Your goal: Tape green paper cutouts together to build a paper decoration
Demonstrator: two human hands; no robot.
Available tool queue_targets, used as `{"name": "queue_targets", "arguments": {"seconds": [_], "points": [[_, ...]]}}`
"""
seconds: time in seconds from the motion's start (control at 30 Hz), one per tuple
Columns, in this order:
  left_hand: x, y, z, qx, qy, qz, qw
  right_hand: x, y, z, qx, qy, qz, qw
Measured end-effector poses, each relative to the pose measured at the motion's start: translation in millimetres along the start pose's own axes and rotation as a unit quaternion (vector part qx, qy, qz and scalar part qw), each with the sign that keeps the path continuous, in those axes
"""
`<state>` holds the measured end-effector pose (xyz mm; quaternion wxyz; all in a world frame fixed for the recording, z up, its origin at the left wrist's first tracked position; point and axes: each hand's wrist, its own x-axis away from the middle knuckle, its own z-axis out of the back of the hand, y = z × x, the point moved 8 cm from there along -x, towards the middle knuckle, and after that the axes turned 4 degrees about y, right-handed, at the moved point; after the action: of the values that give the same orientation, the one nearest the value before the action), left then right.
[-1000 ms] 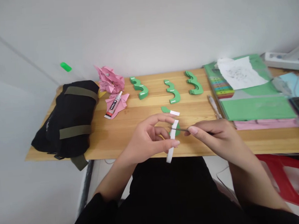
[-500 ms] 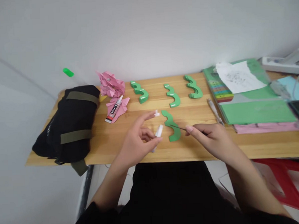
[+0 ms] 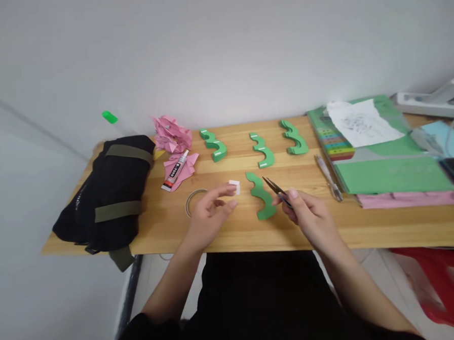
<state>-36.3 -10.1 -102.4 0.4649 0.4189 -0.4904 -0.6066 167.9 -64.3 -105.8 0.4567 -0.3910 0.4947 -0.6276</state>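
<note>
My left hand (image 3: 210, 211) hovers over the wooden table (image 3: 367, 223), fingers curled, with a small white piece of tape (image 3: 234, 186) stuck to the tip of its forefinger. A clear tape ring (image 3: 192, 201) lies just left of it. My right hand (image 3: 303, 214) grips dark tweezers (image 3: 273, 187), their tips pointing up and left beside a green wavy paper cut-out (image 3: 261, 195) lying flat between both hands.
Three stacks of green wavy cut-outs (image 3: 262, 150) lie further back. Pink crumpled paper (image 3: 171, 132) and a glue tube (image 3: 175, 171) sit at back left, beside a black rolled bag (image 3: 110, 189). Coloured paper sheets (image 3: 382, 167) and a pen (image 3: 328, 177) lie right.
The long white strip left my left hand; only a small white piece stays on its forefinger. The green cut-out now lies on the table. My right hand tilted the tweezers upward.
</note>
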Motion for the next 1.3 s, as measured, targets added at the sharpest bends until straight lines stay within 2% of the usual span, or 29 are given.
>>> {"name": "queue_targets", "arguments": {"seconds": [0.07,0.13,0.2,0.3,0.4,0.5,0.57,0.67,0.73,0.83,0.93,1.3], "points": [[1.1,0.0,-10.9,0.133,-0.006,0.061,0.989,4.1,-3.7,-8.7,-0.034,0.001,-0.002,0.999],[1.4,0.8,-20.3,0.21,-0.002,0.101,0.972,7.5,-5.9,-14.8,-0.063,0.007,-0.009,0.998],[1.2,2.4,-27.1,0.248,0.005,0.116,0.962,9.5,-7.0,-19.7,-0.092,0.014,-0.021,0.995],[1.3,7.0,-34.1,0.258,0.005,0.101,0.961,9.4,-7.5,-25.7,-0.135,0.029,-0.046,0.989],[3.1,15.0,-36.0,0.208,0.001,0.051,0.977,7.0,-9.9,-30.1,-0.157,0.043,-0.054,0.985],[6.0,29.8,-30.0,0.057,0.024,-0.05,0.997,5.2,-15.1,-30.5,-0.147,0.05,-0.035,0.987],[9.8,44.9,-25.5,-0.074,0.057,-0.149,0.984,5.5,-17.1,-28.8,-0.129,0.054,-0.028,0.99],[16.3,61.7,-20.5,-0.213,0.125,-0.253,0.935,7.5,-19.1,-25.0,-0.112,0.064,-0.027,0.991],[15.1,61.6,-18.8,-0.217,0.136,-0.249,0.934,8.7,-21.2,-23.3,-0.109,0.066,-0.025,0.992],[8.1,50.6,-24.0,-0.133,0.072,-0.178,0.972,9.1,-23.8,-23.1,-0.101,0.058,-0.022,0.993],[6.0,46.1,-29.3,-0.086,0.031,-0.143,0.985,8.6,-23.8,-22.1,-0.079,0.058,-0.014,0.995],[3.6,56.0,-32.5,-0.115,0.028,-0.18,0.976,10.1,-25.4,-16.4,-0.035,0.044,0.014,0.998]]}}
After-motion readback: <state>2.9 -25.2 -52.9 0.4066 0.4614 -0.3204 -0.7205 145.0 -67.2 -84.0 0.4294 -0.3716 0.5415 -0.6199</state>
